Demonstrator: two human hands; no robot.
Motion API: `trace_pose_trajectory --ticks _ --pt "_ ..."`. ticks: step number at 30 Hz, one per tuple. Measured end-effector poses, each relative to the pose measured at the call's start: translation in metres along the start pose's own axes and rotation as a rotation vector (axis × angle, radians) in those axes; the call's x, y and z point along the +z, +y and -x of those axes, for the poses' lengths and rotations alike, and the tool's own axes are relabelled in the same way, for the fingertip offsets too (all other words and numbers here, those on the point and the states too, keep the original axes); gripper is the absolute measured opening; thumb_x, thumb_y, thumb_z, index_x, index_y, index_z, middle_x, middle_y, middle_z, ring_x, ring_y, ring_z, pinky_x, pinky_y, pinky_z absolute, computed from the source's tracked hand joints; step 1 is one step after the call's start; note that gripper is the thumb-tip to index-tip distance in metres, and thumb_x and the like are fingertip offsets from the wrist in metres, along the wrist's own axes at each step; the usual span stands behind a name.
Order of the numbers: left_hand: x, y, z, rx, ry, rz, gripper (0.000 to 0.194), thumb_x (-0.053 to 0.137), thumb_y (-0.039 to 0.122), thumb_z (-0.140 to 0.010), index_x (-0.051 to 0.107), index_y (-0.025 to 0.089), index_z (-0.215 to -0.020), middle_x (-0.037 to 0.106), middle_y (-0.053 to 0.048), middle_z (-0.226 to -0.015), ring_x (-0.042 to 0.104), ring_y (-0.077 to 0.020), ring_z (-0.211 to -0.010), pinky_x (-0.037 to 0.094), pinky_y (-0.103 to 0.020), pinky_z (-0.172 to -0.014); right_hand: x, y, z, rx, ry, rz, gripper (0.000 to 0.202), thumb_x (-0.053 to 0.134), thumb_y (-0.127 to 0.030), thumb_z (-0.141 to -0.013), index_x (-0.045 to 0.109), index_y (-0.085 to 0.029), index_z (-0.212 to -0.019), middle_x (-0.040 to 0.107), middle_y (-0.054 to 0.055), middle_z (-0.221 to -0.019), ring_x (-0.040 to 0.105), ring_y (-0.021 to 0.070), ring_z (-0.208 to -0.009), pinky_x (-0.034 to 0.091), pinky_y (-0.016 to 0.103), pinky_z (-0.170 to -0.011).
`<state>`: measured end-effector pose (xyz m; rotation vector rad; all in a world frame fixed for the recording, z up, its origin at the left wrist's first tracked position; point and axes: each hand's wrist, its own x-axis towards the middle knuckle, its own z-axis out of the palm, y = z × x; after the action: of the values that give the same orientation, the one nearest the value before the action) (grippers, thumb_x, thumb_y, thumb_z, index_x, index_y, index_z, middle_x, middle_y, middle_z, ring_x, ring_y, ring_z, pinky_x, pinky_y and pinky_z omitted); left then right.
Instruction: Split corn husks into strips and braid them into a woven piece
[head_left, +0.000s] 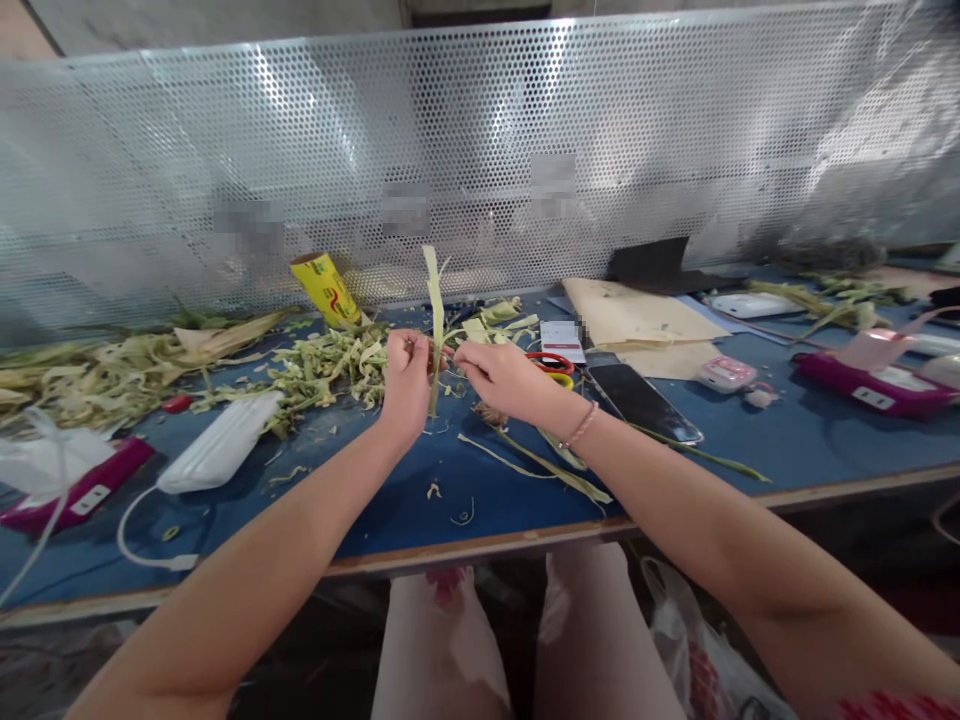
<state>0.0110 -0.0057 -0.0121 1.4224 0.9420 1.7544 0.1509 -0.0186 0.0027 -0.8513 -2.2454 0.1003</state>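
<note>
Head view: on the blue tabletop (375, 520) lies a pile of leaf scraps (330, 370); below and right of the pile a plastic bag (679, 610) shows something red (701, 668), and behind the pile a yellow tube (324, 288) leans, contents hidden. Just right of the pile, the left hand (407, 385) pinches a pale strip (435, 295) upright; I cannot tell what the adjacent right hand (501, 375) grips. Uneven tugging could split the strip.
</note>
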Motion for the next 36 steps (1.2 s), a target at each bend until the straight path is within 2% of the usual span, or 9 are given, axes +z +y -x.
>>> trace_pose_trajectory --ticks 4,10,16,20,24,29,36 --pt "0.003 0.006 0.0 -0.07 0.067 0.071 0.015 0.05 0.027 -0.079 0.037 0.021 -0.074 0.047 0.006 -0.055 0.048 -0.008 -0.049 0.039 -0.022 -0.054 -0.001 -0.002 0.0 -0.049 -0.052 0.029 0.021 0.033 -0.013 -0.084 0.054 -0.014 -0.084 0.053 0.002 -0.068 0.046 0.0105 -0.061 0.032 0.022 -0.061" --pt "0.001 0.011 -0.002 -0.134 0.042 0.173 0.014 0.051 0.018 -0.077 0.039 0.02 -0.07 0.042 0.008 -0.051 0.047 -0.0063 -0.047 0.041 -0.02 -0.056 0.002 -0.002 0.0 -0.039 -0.135 0.126 0.024 0.031 -0.015 -0.087 0.054 -0.014 -0.086 0.058 0.004 -0.07 0.048 0.0114 -0.061 0.034 0.023 -0.06" --pt "0.002 0.015 -0.003 -0.311 0.03 0.277 0.014 0.046 0.007 -0.072 0.042 0.017 -0.062 0.051 0.004 -0.051 0.05 -0.0073 -0.046 0.042 -0.02 -0.051 0.013 0.005 0.0 -0.124 -0.19 0.354 0.033 0.027 -0.008 -0.084 0.049 -0.008 -0.109 0.061 0.012 -0.093 0.054 0.0155 -0.067 0.039 0.027 -0.059" --pt "0.005 0.017 -0.002 -0.419 -0.005 0.311 0.012 0.047 0.007 -0.069 0.046 0.015 -0.061 0.053 0.002 -0.051 0.049 -0.0077 -0.043 0.039 -0.021 -0.045 0.016 0.004 0.0 -0.18 -0.239 0.505 0.035 0.025 -0.006 -0.084 0.05 -0.007 -0.109 0.057 0.016 -0.104 0.057 0.0178 -0.071 0.041 0.029 -0.057" --pt "0.004 0.01 -0.002 -0.372 -0.034 0.292 0.013 0.052 0.007 -0.066 0.045 0.016 -0.06 0.047 0.005 -0.049 0.043 -0.0062 -0.04 0.034 -0.02 -0.042 0.015 -0.002 -0.001 -0.124 -0.306 0.479 0.033 0.024 -0.009 -0.087 0.052 -0.009 -0.105 0.058 0.015 -0.104 0.057 0.0168 -0.069 0.039 0.027 -0.055" --pt "0.0 -0.001 -0.005 -0.24 0.007 0.214 0.014 0.053 0.006 -0.066 0.045 0.015 -0.059 0.047 0.005 -0.052 0.043 -0.0046 -0.046 0.034 -0.017 -0.047 0.016 0.0 0.001 0.025 -0.186 0.218 0.026 0.028 -0.022 -0.091 0.053 -0.014 -0.095 0.062 0.006 -0.083 0.054 0.0135 -0.07 0.037 0.024 -0.063" --pt "0.002 -0.002 -0.004 -0.198 0.099 0.145 0.015 0.051 0.005 -0.064 0.044 0.016 -0.056 0.045 0.005 -0.048 0.042 -0.0055 -0.044 0.033 -0.019 -0.044 0.013 -0.001 -0.003 -0.055 -0.24 0.132 0.021 0.031 -0.012 -0.087 0.052 -0.01 -0.09 0.059 0.007 -0.077 0.05 0.0118 -0.06 0.035 0.023 -0.058"
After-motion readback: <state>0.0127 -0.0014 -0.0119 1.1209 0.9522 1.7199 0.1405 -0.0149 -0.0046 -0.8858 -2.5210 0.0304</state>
